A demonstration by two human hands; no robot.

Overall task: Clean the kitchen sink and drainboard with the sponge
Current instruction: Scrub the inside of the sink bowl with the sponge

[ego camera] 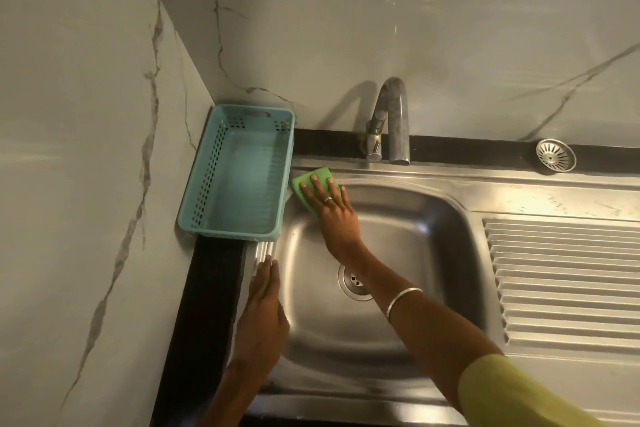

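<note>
right hand (329, 206) pressed the sponge (304, 184) flat, fingers straight, at the sink (363, 333) rim's 11 o'clock corner.
left hand (265, 305) lay flat; sponge could bump the basket (239, 170).

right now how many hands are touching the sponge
1. The right hand presses flat on the green sponge at the sink's back-left corner; the left hand rests on the left rim, apart from it.

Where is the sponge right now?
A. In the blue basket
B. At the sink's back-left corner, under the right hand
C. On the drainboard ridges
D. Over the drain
B: the right hand presses the sponge flat on the sink rim's back-left corner, beside the basket.
</note>
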